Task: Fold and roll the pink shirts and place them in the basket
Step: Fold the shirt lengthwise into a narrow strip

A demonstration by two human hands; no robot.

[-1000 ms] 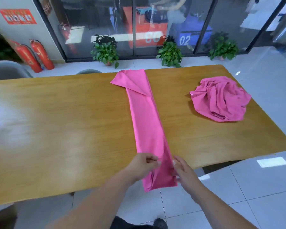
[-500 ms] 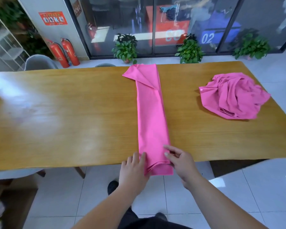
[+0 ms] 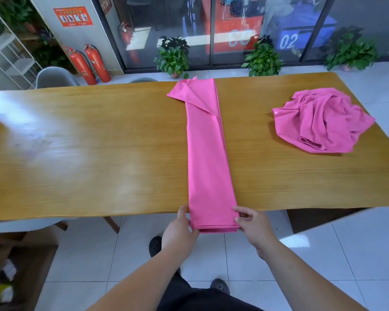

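Wooden table (image 3: 99,142); two red extinguishers (image 3: 89,63); grey chair (image 3: 54,77); potted plants (image 3: 173,57).

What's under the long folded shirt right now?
Mostly the wooden table; the folded shirt overhangs its near edge, where the left hand and right hand grip it. Whatever lies beneath the cloth is hidden.

Single head-worn wide-angle view, looking forward and steeply down, close over the wooden table's (image 3: 99,153) near edge
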